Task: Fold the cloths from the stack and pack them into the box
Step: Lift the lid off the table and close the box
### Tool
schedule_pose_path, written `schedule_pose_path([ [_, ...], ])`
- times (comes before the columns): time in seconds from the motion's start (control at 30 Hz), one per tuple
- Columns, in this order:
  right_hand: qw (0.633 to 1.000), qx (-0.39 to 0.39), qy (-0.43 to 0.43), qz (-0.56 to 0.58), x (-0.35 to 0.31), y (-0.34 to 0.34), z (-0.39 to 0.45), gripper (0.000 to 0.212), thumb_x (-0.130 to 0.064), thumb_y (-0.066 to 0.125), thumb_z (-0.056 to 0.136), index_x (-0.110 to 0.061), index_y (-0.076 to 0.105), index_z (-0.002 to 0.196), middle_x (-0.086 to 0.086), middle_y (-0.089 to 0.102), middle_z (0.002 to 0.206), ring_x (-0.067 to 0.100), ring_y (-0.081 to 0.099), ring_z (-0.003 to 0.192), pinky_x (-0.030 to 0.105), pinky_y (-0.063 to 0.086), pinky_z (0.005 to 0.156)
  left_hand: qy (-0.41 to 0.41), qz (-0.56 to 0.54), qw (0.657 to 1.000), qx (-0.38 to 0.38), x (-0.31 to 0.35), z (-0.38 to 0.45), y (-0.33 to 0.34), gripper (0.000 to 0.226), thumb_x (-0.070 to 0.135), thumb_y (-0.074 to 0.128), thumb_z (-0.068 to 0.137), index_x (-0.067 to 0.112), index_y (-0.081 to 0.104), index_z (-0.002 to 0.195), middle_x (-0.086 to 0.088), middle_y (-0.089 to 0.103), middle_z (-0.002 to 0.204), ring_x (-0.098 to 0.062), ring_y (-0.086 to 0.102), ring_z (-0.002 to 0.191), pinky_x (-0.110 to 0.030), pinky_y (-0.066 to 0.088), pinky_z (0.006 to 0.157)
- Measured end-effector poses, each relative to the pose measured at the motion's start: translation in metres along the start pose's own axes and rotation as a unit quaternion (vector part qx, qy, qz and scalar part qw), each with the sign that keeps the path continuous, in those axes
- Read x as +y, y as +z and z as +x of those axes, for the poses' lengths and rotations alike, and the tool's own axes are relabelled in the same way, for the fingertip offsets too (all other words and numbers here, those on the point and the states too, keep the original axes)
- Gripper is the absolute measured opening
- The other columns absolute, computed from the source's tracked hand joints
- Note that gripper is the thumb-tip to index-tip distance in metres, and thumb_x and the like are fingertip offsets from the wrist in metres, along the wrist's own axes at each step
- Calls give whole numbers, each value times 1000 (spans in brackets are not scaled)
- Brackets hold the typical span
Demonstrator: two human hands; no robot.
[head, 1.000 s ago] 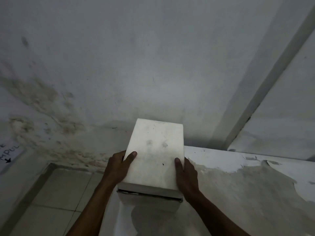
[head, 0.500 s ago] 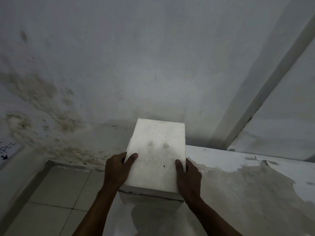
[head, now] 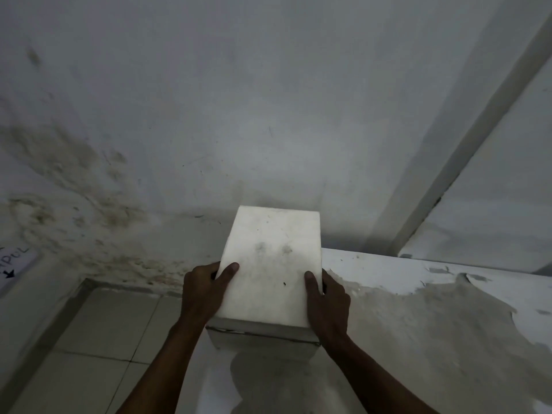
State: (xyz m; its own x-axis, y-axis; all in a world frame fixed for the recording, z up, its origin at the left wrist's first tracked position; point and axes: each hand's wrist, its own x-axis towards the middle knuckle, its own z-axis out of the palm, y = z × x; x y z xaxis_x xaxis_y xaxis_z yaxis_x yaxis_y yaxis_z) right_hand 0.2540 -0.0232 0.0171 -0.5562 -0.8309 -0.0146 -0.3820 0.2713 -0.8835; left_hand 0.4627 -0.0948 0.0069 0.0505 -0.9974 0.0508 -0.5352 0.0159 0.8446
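A white box (head: 270,264) with a smudged lid stands at the left end of a peeling white surface (head: 418,324), close to the wall. My left hand (head: 203,291) grips its left side with the thumb lying on the lid. My right hand (head: 328,303) grips its right side, thumb on the lid too. The lid covers the box, and a dark seam shows along the near face below it. No cloths or stack are in view.
A stained white wall (head: 209,115) rises right behind the box. A tiled floor (head: 95,339) lies below on the left. A paper sign (head: 12,267) with an arrow hangs at the far left. A pale frame (head: 466,138) slants up at the right.
The box and both hands have stayed almost in place; the view has shifted slightly. Both hands keep the same grip on the box sides.
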Motion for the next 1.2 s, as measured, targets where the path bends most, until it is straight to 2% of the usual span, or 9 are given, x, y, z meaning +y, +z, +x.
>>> schedule_pose_path([
  [0.1, 1000, 1, 9, 9, 1, 3, 0, 30, -41, 48, 94, -26, 65, 113, -17, 63, 91, 11, 63, 89, 41, 52, 92, -9, -18, 1000, 8, -2, 1, 1, 26, 42, 67, 84, 19, 78, 89, 8, 71, 64, 6, 64, 62, -23, 46, 54],
  [0.2, 999, -5, 25, 25, 1, 6, -1, 34, -41, 48, 94, -24, 62, 120, -6, 68, 104, 17, 64, 97, 43, 52, 93, -28, -43, 999, 14, -8, 5, 1, 23, 38, 69, 83, 19, 77, 92, 8, 72, 67, 4, 64, 62, -19, 47, 53],
  [0.37, 999, -20, 34, 34, 12, 10, -7, 40, -42, 46, 95, -24, 54, 129, -3, 67, 115, 17, 62, 104, 42, 51, 96, -49, -51, 997, 44, -22, 2, 12, 21, 34, 73, 80, 13, 73, 79, -7, 65, 82, -15, 60, 72, -19, 42, 61],
  [0.47, 999, -20, 30, 38, 13, 10, -10, 41, -39, 47, 95, -21, 52, 132, -3, 65, 115, 14, 60, 105, 39, 50, 98, -55, -34, 997, 52, -30, 0, 17, 24, 36, 71, 81, 12, 73, 82, -7, 60, 81, -16, 56, 70, -19, 39, 60],
  [0.63, 998, -16, 61, 19, 24, 17, -7, 50, -43, 48, 93, -18, 47, 137, 6, 43, 146, 27, 40, 134, 44, 32, 113, -46, -24, 998, 45, -33, 3, 19, 27, 36, 72, 80, 11, 75, 88, -4, 59, 82, -17, 59, 72, -18, 39, 61],
  [0.77, 998, -11, 63, 8, 29, 17, -8, 45, -32, 57, 91, -17, 52, 132, 3, 60, 129, 23, 55, 119, 48, 41, 106, -19, -8, 998, 57, -32, 0, 24, 34, 30, 76, 77, 8, 73, 103, -4, 60, 84, -15, 58, 70, -17, 41, 63],
  [0.87, 998, -13, 62, -12, 31, 16, -10, 43, -23, 63, 88, -16, 53, 129, 2, 59, 129, 22, 53, 120, 47, 37, 108, -20, -17, 998, 59, -35, -2, 25, 45, 26, 79, 74, 6, 68, 113, -4, 62, 88, -21, 61, 77, -31, 50, 71],
  [0.97, 998, -23, 55, -11, 33, 13, -11, 42, -17, 67, 85, -17, 55, 125, 0, 60, 126, 16, 54, 115, 35, 36, 108, -12, -12, 998, 63, -36, -4, 27, 48, 22, 82, 71, 7, 68, 114, -4, 61, 88, -23, 60, 78, -41, 53, 72],
  [1.2, 997, -55, 50, 16, 34, 3, -2, 42, -9, 74, 78, -13, 59, 117, -3, 62, 106, 9, 56, 97, -1, 39, 76, -21, 25, 997, 63, -29, -8, 30, 46, 19, 79, 74, 8, 64, 116, -11, 62, 102, -26, 59, 88, -40, 51, 79],
])
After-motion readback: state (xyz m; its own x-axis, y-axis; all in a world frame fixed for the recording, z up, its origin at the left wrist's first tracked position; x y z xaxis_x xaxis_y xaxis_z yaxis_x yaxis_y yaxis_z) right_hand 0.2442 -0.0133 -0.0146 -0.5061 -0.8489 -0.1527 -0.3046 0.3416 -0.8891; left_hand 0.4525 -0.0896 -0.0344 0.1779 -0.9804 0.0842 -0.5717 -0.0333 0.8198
